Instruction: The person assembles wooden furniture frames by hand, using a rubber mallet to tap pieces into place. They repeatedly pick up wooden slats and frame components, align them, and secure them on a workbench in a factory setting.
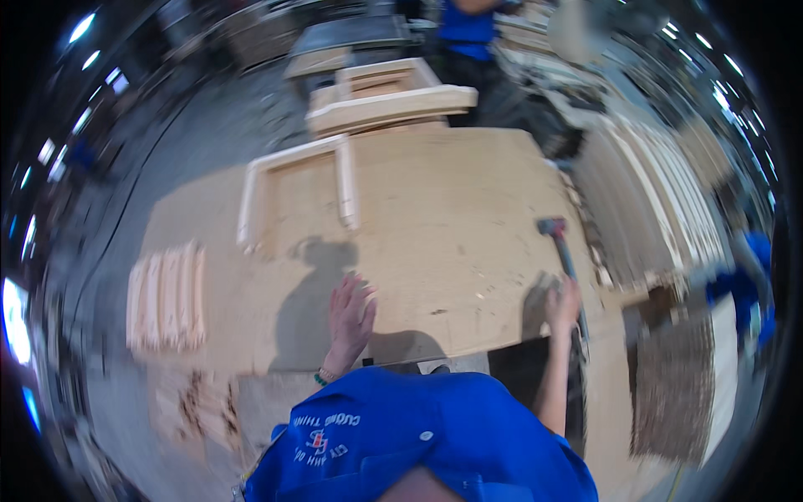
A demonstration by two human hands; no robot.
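My left hand (351, 316) is held over the near part of the wide board (418, 201), its fingers stretched out and nothing in it. A bead bracelet circles that wrist. At the right, my right hand (564, 305) is closed round the dark handle of a hammer (562, 244). The hammer's head, dark with a reddish end, points away from me. Motion blur softens the fingers there. Farther off on the board, left of the middle, stands a three-sided pale wooden frame (345, 180) with its open side toward me.
More wooden frame pieces (393, 102) rest at the board's far edge. Pale slats (167, 297) are grouped at the left; larger stacks of wooden parts (644, 201) stand at the right, with a brown stack (669, 389) nearer. A person in blue (467, 29) stands beyond; another is far right.
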